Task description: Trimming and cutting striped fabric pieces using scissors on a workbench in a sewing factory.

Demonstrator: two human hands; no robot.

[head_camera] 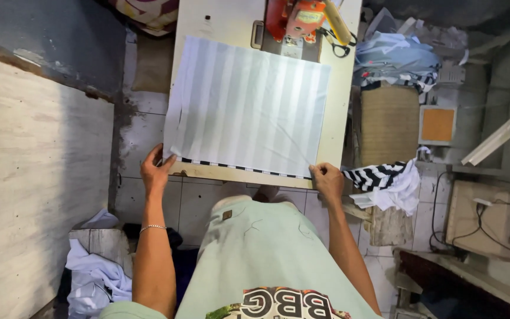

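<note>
1. Your left hand (156, 168) pinches the near left corner of the striped fabric sheet (249, 109), spread flat at the frame's upper centre.
2. Your right hand (327, 179) grips the near right corner.
3. The sheet covers the sewing table (190, 23), just below the orange sewing machine (299, 19).

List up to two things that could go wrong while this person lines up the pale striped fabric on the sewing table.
1. Both hands, left hand and right hand, pinch only the near edge of the pale striped fabric sheet, so it may skew.
2. Its far edge lies by the orange sewing machine and might snag.
</note>
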